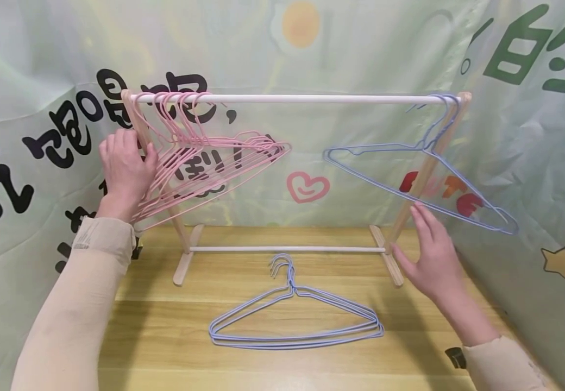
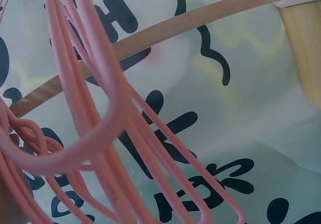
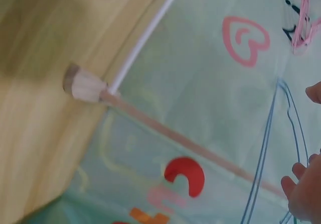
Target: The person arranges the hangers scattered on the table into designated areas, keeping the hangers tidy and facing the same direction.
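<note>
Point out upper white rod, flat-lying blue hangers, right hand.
Upper white rod (image 1: 282, 99), head view: middle of its length.
Flat-lying blue hangers (image 1: 290, 278), head view: their bunched necks.
Right hand (image 1: 436, 263), head view: back of the hand.

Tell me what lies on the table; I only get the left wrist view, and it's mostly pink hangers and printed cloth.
Observer: A stack of blue hangers lies on the table, hooks toward the rack's lower bar.
Operator: Is anything hanging at the far right?
Observer: Yes, the hung blue hangers are at the right end of the white top rail.
Operator: And where's the right grip?
Observer: The right grip is open, fingertips near the lower wire of the hung ones; I can't tell whether it touches.
</note>
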Demonstrator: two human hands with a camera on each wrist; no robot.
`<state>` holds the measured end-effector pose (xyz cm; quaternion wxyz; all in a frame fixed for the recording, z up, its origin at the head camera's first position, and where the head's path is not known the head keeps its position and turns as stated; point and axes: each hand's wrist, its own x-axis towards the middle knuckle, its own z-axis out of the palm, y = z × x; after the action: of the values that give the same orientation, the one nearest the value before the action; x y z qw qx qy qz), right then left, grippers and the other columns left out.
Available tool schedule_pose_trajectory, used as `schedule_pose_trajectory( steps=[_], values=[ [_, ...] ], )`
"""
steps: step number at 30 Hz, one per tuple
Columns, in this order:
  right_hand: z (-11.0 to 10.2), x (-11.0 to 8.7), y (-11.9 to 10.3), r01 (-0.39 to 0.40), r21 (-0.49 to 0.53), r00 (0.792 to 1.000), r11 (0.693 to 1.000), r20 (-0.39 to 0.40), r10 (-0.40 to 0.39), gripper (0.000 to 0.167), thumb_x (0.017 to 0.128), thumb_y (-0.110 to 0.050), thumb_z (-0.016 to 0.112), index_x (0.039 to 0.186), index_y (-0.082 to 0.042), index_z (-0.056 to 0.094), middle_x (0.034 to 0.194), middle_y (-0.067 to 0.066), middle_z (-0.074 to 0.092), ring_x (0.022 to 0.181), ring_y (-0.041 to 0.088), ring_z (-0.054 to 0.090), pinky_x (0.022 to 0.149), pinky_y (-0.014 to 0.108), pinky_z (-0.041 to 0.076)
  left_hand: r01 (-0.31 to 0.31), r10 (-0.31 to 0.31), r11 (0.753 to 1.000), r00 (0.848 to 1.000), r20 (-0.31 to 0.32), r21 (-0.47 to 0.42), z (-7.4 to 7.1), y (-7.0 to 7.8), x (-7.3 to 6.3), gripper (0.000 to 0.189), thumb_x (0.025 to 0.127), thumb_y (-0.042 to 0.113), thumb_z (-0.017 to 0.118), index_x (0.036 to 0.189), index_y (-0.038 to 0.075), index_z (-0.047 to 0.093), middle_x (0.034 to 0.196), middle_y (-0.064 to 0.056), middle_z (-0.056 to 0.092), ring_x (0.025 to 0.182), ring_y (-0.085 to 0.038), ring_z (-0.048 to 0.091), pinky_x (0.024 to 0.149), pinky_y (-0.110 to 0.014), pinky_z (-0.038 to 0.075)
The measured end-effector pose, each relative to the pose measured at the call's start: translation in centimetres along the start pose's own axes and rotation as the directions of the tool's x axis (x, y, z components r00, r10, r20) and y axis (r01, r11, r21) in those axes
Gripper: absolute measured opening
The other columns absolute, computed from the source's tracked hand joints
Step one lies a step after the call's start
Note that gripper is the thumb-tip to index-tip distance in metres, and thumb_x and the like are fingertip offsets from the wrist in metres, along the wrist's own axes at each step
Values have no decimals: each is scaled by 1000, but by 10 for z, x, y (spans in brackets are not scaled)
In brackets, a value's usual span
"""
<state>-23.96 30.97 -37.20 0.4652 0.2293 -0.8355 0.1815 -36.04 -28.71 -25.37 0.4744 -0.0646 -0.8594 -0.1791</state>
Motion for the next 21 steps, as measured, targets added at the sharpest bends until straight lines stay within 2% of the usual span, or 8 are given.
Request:
schedule_pose_trajectory(
  steps=[4, 6, 12, 17, 21],
  values=[
    [12, -10, -10, 4, 28, 998, 1000, 57, -6, 84, 98, -58, 55, 152, 5, 45, 156, 22, 46, 133, 51, 50, 121, 44, 33, -5, 5, 1000, 1000, -2, 2, 0, -1, 0, 28, 103, 24, 53, 101, -5, 52, 101, -22, 51, 97, -44, 43, 101, -55, 30],
    [16, -14, -14, 4, 44, 995, 999, 95, -8, 82, 97, -53, 57, 152, 6, 44, 157, 22, 45, 132, 51, 50, 119, 46, 35, -9, 9, 1000, 1000, -6, 3, 0, -2, 0, 28, 103, 24, 53, 101, -5, 52, 100, -22, 50, 97, -44, 43, 100, -55, 30],
    [35, -33, -24, 29, 91, 977, 995, 210, -47, 81, 91, -41, 66, 155, 3, 42, 159, 21, 42, 133, 49, 50, 104, 64, 44, -7, 7, 1000, 1000, -11, -4, -1, -1, -1, 28, 103, 23, 54, 101, -5, 52, 100, -22, 51, 97, -44, 43, 99, -54, 30],
    [48, -50, -32, 18, 108, 942, 994, 332, -53, 89, 84, -31, 78, 156, 3, 39, 160, 23, 40, 135, 48, 49, 103, 68, 42, -9, 9, 1000, 1000, -11, -4, -1, 0, -1, 28, 103, 23, 54, 101, -5, 52, 100, -22, 51, 97, -44, 43, 99, -54, 30],
    [54, -61, -43, -19, 100, 895, 995, 444, -28, 94, 82, -29, 83, 159, 0, 36, 164, 18, 35, 134, 46, 50, 105, 65, 43, -13, 13, 1000, 1000, -10, -1, -1, 1, -1, 28, 103, 23, 54, 101, -5, 52, 100, -22, 50, 97, -45, 43, 99, -54, 30]
  ],
)
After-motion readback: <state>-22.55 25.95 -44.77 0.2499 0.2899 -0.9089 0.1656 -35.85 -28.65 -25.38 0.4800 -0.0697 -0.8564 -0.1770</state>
